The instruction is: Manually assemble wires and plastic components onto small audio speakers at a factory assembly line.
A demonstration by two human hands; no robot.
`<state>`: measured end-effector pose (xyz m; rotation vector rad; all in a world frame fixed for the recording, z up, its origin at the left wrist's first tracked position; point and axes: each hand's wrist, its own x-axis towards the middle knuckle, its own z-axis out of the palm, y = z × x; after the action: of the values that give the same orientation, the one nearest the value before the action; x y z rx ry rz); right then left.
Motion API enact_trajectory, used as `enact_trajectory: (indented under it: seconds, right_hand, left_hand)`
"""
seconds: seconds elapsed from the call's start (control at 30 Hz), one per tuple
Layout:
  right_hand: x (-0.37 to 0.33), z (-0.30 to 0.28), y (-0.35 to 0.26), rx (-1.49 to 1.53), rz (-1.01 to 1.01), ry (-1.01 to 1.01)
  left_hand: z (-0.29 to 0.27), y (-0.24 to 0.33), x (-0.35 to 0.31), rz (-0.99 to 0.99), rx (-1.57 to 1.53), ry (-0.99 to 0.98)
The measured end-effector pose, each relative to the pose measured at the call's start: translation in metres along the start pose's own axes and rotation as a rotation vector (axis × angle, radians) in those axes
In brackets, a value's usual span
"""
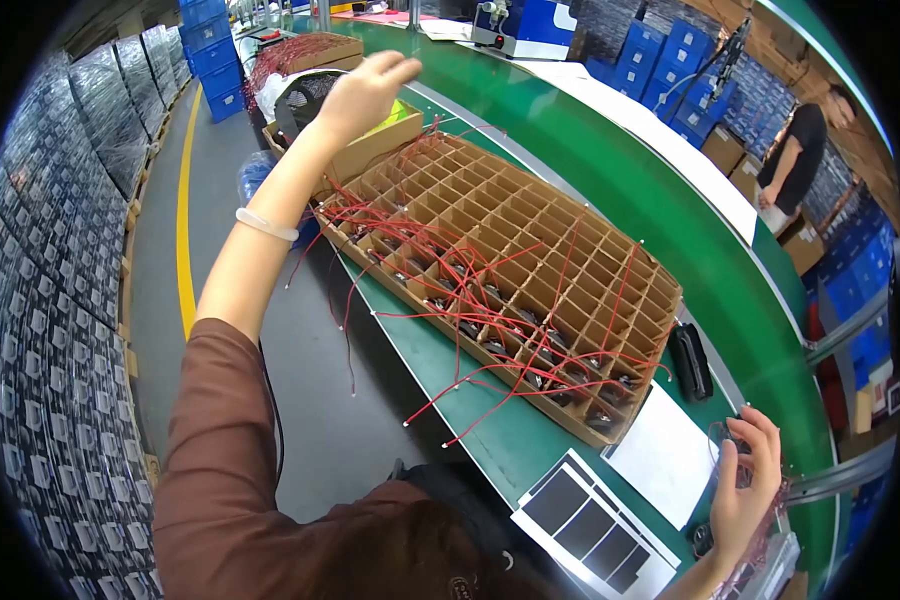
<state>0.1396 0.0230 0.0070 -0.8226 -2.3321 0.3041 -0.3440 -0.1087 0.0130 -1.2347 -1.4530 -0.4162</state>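
Note:
My left hand [365, 98] is raised over the far left end of a divided cardboard tray [560, 235], beside a smaller open box [370, 150] with something yellow-green in it. Its fingers stretch to the right, and nothing shows in them. My right hand [750, 480] is at the lower right with thumb and fingers curled around a small, round, see-through piece [720, 436], partly hidden by the fingers. Small dark parts with red wires [460, 265] fill the tray's near rows, and several white-tipped wire ends hang over its near edge.
The tray lies on a green bench [420, 350]. Near its right end are a black case [690, 362], a white sheet [662, 455] and a sheet with dark rectangles [595, 525]. Wrapped stacks [60, 300] line the left aisle. Another person [795, 155] stands at the far right.

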Motion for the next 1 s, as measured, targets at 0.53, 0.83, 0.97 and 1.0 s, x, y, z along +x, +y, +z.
enact_trajectory:
  seconds: [0.53,0.83,0.97,1.0]
  right_hand:
    - [0.001,0.012,0.002,0.040,-0.046,-0.151]
    - [0.003,0.014,0.003,0.038,-0.052,-0.174]
    - [0.001,0.014,0.003,0.025,-0.073,-0.199]
    - [0.001,0.014,0.003,0.020,-0.079,-0.201]
  left_hand:
    - [-0.009,0.033,-0.021,0.360,-0.239,-0.732]
    - [-0.010,0.035,-0.014,0.690,-0.278,-0.866]
    - [-0.034,0.047,-0.001,0.470,-0.357,-0.958]
    - [-0.043,0.050,-0.001,0.438,-0.339,-0.935]
